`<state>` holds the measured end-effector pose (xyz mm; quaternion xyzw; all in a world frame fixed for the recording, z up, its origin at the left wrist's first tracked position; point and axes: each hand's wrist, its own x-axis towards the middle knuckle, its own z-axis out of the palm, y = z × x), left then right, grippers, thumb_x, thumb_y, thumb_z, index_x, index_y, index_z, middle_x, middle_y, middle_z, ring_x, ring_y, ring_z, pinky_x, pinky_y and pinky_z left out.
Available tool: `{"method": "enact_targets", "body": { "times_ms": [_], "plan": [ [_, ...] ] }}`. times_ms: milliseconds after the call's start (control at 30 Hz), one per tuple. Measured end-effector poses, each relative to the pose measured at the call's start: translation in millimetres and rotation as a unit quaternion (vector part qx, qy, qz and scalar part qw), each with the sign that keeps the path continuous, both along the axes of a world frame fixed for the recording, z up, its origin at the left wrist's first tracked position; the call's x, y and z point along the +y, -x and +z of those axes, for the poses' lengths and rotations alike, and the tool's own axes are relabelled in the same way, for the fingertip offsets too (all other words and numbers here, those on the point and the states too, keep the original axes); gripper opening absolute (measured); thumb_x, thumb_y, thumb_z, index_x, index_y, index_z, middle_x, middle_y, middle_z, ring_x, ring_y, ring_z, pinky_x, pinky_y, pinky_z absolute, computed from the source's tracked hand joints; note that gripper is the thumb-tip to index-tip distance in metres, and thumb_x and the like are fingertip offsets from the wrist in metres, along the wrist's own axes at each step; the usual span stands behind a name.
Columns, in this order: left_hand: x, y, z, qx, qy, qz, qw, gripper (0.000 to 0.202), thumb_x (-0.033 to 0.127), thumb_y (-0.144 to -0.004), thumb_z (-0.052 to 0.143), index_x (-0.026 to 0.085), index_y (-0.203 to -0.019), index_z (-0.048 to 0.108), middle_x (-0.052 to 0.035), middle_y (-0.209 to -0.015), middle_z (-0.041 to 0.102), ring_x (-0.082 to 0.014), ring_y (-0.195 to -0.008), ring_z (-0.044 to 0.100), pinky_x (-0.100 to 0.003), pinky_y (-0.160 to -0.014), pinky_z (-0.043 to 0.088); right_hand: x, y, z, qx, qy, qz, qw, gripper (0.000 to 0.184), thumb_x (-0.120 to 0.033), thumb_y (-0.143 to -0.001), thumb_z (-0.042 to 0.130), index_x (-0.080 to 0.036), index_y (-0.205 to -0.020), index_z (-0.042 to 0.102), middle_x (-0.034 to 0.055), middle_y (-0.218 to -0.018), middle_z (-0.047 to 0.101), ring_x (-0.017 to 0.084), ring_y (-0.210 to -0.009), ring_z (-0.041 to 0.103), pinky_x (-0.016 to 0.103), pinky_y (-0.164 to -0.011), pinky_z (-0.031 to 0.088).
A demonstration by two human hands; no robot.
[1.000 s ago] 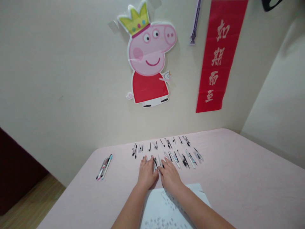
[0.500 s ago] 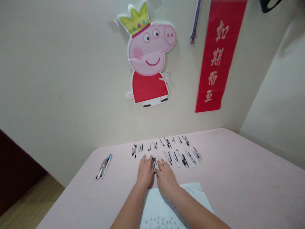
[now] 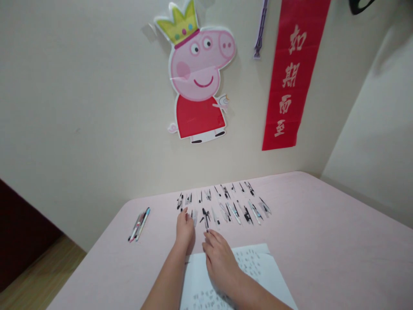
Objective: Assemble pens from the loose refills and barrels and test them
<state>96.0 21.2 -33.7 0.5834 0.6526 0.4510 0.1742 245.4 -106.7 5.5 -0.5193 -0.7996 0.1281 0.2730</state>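
Small groups of pen parts [image 3: 226,211], black, white and clear, lie in two rows along the far side of the pink table [image 3: 322,241]. My left hand [image 3: 185,228] rests at the left end of the near row, its fingers stretched forward beside a clear and dark pen piece [image 3: 194,217]. At the lower end of a group of black pen parts [image 3: 205,217] are the fingertips of my right hand [image 3: 219,256]. Those fingers are slightly bent and appear to touch the lowest piece; no firm grip shows. My right forearm covers part of a sheet of paper with handwriting [image 3: 251,262].
A bundle of pens [image 3: 139,224] lies on the left of the table. Behind it rises a wall [image 3: 97,107] bearing a pig cutout [image 3: 200,73], a red banner [image 3: 290,86] and a purple cord [image 3: 260,30]. Wooden floor [image 3: 41,275] shows at lower left.
My hands have moved apart: the left shifted leftward, while the right drew back toward me. The black pen parts between them are now uncovered. The view has tilted and shifted slightly.
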Motion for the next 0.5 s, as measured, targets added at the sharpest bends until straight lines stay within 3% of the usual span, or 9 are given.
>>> {"method": "enact_targets", "body": {
  "times_ms": [133,300,500],
  "plan": [
    [4,-1,-7.8,-0.095,0.007,0.029,0.995,0.045,0.009,-0.082,0.036,0.018,-0.126,0.045,-0.0121,-0.123,0.058,-0.0165,-0.112,0.057,-0.031,-0.093,0.046,-6,-2,-4.4,0.028,0.017,0.051,0.998,0.041,-0.008,-0.081,0.042,-0.014,-0.115,0.064,0.0095,-0.134,0.051,0.023,-0.131,0.035,0.038,-0.111,0.025],
    [1,1,-9.4,-0.179,0.013,0.042,0.983,0.039,0.015,-0.085,0.037,0.019,-0.122,0.048,-0.0115,-0.118,0.062,-0.0164,-0.107,0.06,-0.031,-0.091,0.047,-2,-4,-12.2,0.06,0.052,0.069,0.994,0.042,-0.008,-0.081,0.04,-0.018,-0.115,0.064,0.0073,-0.135,0.051,0.021,-0.128,0.038,0.037,-0.11,0.026],
    [-3,17,-7.9,-0.207,0.014,0.06,0.976,0.037,0.016,-0.077,0.049,0.018,-0.113,0.057,-0.0093,-0.11,0.066,-0.0161,-0.101,0.062,-0.029,-0.088,0.047,0,-3,-9.5,0.099,0.036,0.064,0.992,0.041,-0.004,-0.079,0.042,-0.016,-0.11,0.066,0.0102,-0.115,0.062,0.021,-0.11,0.05,0.035,-0.1,0.036]
  ]
}}
